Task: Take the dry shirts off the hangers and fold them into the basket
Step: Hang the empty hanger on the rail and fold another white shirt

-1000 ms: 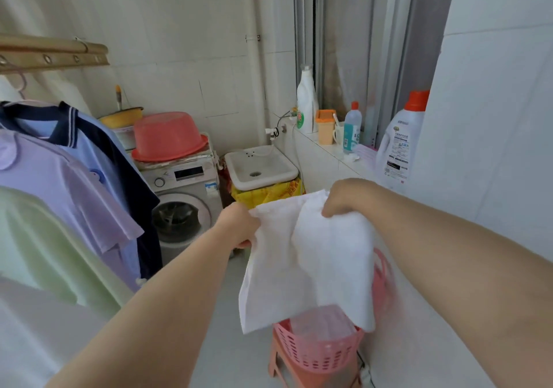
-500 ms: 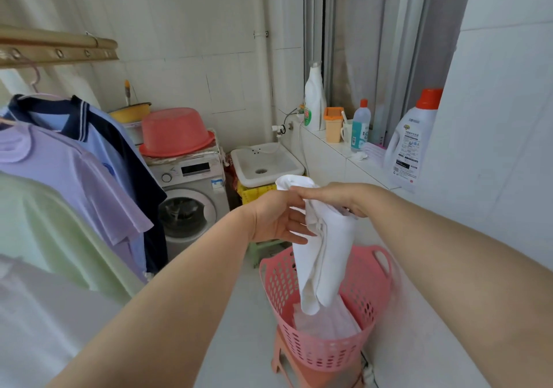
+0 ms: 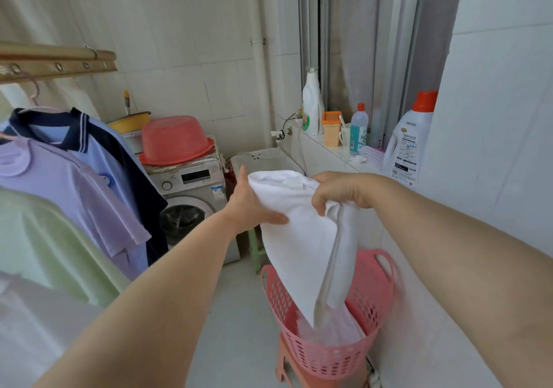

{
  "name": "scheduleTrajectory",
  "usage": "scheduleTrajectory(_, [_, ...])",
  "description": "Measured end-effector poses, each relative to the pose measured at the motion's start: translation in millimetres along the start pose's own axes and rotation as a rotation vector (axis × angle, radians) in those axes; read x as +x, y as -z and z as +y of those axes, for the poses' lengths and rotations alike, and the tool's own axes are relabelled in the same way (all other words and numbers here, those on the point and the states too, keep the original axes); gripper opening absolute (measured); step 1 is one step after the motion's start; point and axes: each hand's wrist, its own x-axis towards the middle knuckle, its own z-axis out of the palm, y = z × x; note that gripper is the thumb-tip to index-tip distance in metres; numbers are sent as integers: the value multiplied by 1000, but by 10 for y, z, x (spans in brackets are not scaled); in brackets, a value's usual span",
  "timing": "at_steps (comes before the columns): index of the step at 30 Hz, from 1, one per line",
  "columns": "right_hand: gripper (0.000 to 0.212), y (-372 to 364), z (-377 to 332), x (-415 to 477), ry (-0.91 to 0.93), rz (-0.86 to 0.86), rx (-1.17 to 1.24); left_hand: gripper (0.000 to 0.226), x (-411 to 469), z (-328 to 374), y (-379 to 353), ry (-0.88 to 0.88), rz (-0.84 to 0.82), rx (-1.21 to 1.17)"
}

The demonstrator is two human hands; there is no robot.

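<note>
- The person is holding a folded white shirt (image 3: 302,238) out in front of them, between both hands and directly above the pink basket (image 3: 323,360).
- The right hand (image 3: 344,190) is gripping the shirt's upper right edge, its fingers curled down over a bunched fold of the cloth.
- The left hand (image 3: 251,205) is lying flat and spread against the shirt's left side, one digit pointing up along the top fold and another stretching straight across the front; its other fingers are hiding behind the cloth.
- The shirt is hanging down from both hands in a long narrow fold, and its lower end is dipping inside the basket, reaching the pale cloth (image 3: 344,327) lying in there.
- The basket is sitting on a pink stool (image 3: 287,366) near the tiled wall on the right.
- On the left, a lilac polo (image 3: 74,190), a blue polo with a navy collar (image 3: 98,136) and a pale green shirt (image 3: 45,244) are hanging under the rail (image 3: 57,58), well apart from both hands.
- Behind the hands, a washing machine (image 3: 191,196) is carrying an upturned red basin (image 3: 176,140).
</note>
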Motion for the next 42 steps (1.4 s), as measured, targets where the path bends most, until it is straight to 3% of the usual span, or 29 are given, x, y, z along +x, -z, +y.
scheduleTrajectory(2, [51, 30, -45, -54, 14, -39, 57, 118, -13, -118, 54, -3, -148, -292])
scheduleTrajectory(4, [60, 87, -61, -81, 26, -76, 142, 84, -129, -168, 92, 34, -312, -404])
scheduleTrajectory(6, [54, 158, -34, -87, 25, -97, 285, 70, -233, -143, 111, 105, -351, -484])
scheduleTrajectory(8, [39, 199, 88, -86, 69, -13, 574, 60, -242, -105, 122, 160, -240, -558])
scheduleTrajectory(9, [45, 180, 217, -60, 107, 23, 780, 56, -246, -84, 124, 191, -160, -588])
scheduleTrajectory(11, [83, 22, 522, 5, 115, 59, 1158, 49, -228, -100, 125, 250, -28, -601])
scheduleTrajectory(13, [95, -342, 763, 72, 44, -2, 1267, 42, -232, -176, 86, 309, 33, -555])
scheduleTrajectory(16, [68, -847, 850, 255, -55, -21, 1021, 39, -254, -315, -53, 401, 89, -425])
scheduleTrajectory(20, [43, -978, 950, 412, -146, 290, 804, 46, -289, -457, -179, 457, 26, -505])
scheduleTrajectory(24, [54, -961, 1187, 391, -116, 338, 753, 41, -303, -635, -303, 476, -108, -645])
scheduleTrajectory(29, [74, -1113, 1455, 485, -188, 340, 577, 30, -252, -908, -554, 575, 41, -594])
scheduleTrajectory(31, [72, -1164, 1539, 546, -208, 376, 577, 36, -241, -1032, -623, 629, -40, -630])
scheduleTrajectory(35, [75, -1164, 1726, 719, -281, 396, 564, 45, -109, -1377, -836, 576, -221, -653])
scheduleTrajectory(38, [72, -1154, 1839, 863, -313, 390, 554, 53, -13, -1539, -1072, 593, -93, -542])
scheduleTrajectory(42, [71, -1071, 2030, 1207, -349, 377, 498, 38, 253, -1678, -1405, 655, 80, -427])
